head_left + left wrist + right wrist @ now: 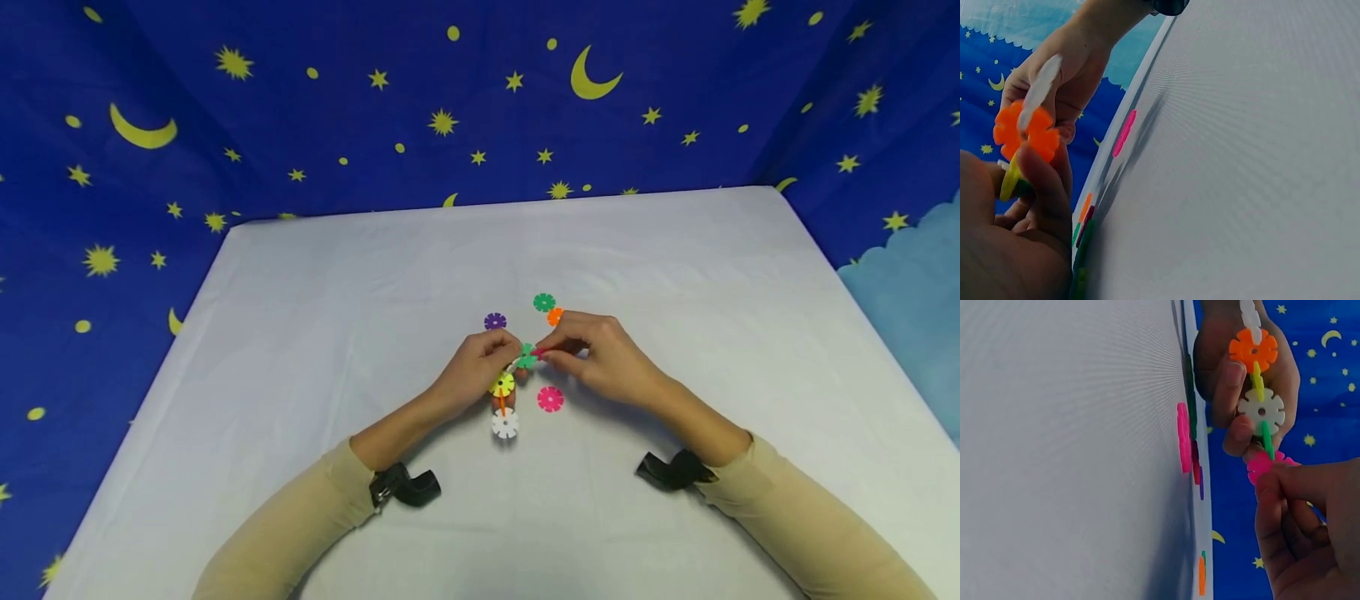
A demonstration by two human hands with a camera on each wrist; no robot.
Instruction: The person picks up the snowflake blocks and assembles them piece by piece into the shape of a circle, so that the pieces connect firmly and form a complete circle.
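Disc chain [1262, 400]: white, orange, yellow, off-white, green, pink in turn. Loose discs [544, 402]: pink, purple, green, orange. Cloth [337, 275] plain white. Backdrop [495, 46] deep blue, yellow stars [442, 123], crescents [142, 139], dots [453, 33]. Sleeves [277, 533] tan.

Soft, even head-view light; dimmer wrist views, the tablecloth [1254, 175] finely banded and shadowed.
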